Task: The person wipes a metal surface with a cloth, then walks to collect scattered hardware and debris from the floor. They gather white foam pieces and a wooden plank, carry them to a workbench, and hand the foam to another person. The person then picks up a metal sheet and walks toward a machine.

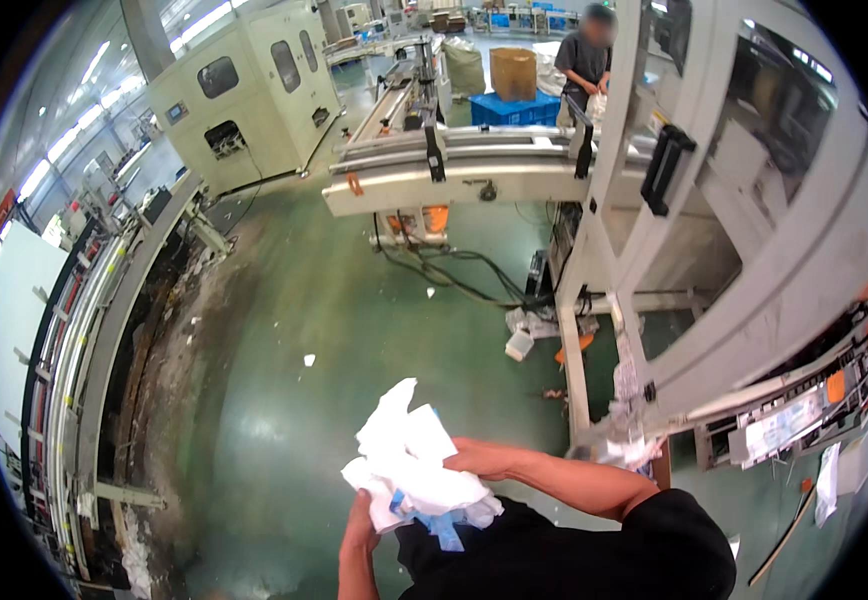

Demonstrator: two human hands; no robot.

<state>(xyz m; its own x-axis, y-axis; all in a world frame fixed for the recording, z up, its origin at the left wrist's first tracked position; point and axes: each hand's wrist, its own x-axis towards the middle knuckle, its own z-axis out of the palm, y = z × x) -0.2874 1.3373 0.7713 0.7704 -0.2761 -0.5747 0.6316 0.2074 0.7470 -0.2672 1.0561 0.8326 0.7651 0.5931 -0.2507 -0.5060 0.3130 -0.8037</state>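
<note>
A crumpled bundle of white sheets (416, 462), which look like paper or tissue, is held in front of my body. Blue scraps (442, 530) hang from its lower side. My left hand (360, 518) grips the bundle at its lower left edge, fingers partly hidden behind the white folds. From the right, my right hand (476, 458) closes on the bundle's side, its fingertips covered by the material. Both hands hold the same bundle above the green floor (284, 440).
A conveyor line (119, 330) runs along the left. Ahead, a beige conveyor frame (464, 187) crosses over loose black cables (464, 285). A large machine frame (594, 330) stands close on the right. Behind the conveyor, a person (586, 65) stands near blue crates (514, 110) and a cardboard box (512, 74).
</note>
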